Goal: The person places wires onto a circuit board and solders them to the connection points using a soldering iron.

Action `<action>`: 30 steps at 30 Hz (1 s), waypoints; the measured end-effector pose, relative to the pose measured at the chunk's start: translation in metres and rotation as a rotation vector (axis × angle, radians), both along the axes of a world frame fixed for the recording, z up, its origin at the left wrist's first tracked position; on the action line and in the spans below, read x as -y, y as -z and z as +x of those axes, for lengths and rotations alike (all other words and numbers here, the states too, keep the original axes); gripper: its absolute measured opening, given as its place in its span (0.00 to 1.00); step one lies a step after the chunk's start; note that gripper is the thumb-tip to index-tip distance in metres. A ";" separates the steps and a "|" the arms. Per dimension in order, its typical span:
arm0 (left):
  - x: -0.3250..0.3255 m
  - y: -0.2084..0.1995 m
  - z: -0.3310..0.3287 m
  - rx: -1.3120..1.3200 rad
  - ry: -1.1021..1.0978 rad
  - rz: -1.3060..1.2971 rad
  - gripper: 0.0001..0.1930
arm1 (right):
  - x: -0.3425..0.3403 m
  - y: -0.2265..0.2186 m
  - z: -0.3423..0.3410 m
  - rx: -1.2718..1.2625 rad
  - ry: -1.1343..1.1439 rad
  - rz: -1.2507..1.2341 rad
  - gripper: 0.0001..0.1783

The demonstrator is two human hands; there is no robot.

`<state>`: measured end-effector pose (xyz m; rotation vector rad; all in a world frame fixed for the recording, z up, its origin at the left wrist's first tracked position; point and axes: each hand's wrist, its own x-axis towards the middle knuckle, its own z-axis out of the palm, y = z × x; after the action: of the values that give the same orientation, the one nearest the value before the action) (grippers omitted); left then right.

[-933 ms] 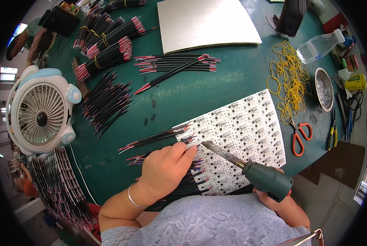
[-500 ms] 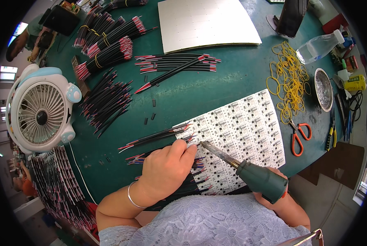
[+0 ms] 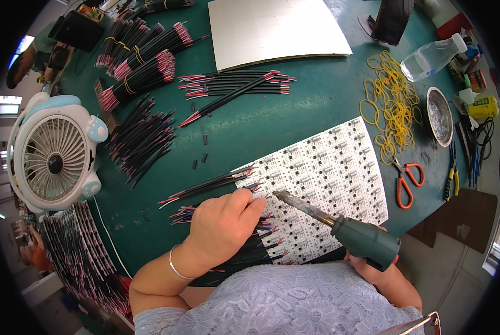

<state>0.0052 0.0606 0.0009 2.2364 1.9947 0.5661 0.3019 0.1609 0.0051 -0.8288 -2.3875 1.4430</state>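
My left hand (image 3: 219, 226), wearing a silver bangle, rests at the left edge of a white circuit board panel (image 3: 322, 173). Its thumb and forefinger are pinched on a thin wire, mostly hidden by the fingers. In my right hand (image 3: 364, 269) is a green soldering gun (image 3: 366, 241), its metal tip pointing left, just beside my left fingertips and low over the panel. Whether the tip touches the board I cannot tell. Black-sleeved wires (image 3: 205, 187) lie against the panel's left edge above my left hand; more wires (image 3: 244, 255) lie along that edge below it.
Tied wire bundles (image 3: 145, 72) and loose wires (image 3: 141, 139) lie at the far left, near a white fan (image 3: 54, 162). A white panel (image 3: 278, 33) lies at the back. To the right are yellow rubber bands (image 3: 392, 100), a metal bowl (image 3: 441, 117), orange-handled scissors (image 3: 404, 190) and a plastic bottle (image 3: 434, 58).
The soldering gun has shifted right, its tip now a little farther from my left fingertips. My left hand stays pinched in nearly the same spot. The whole view has shifted slightly.
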 end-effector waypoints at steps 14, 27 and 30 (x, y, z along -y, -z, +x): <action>-0.005 -0.011 0.004 -0.176 0.072 -0.094 0.14 | -0.005 -0.007 -0.007 -0.014 -0.113 0.230 0.14; -0.002 -0.020 0.003 0.018 0.122 0.082 0.16 | 0.014 -0.001 0.014 -0.114 0.283 -0.325 0.32; 0.015 -0.031 0.015 0.136 -0.007 0.032 0.20 | 0.016 0.001 0.023 -0.063 0.252 -0.349 0.33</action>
<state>0.0206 0.0458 0.0323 2.1465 1.9410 0.7346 0.3245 0.1451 0.0043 -1.0996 -1.9280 1.7701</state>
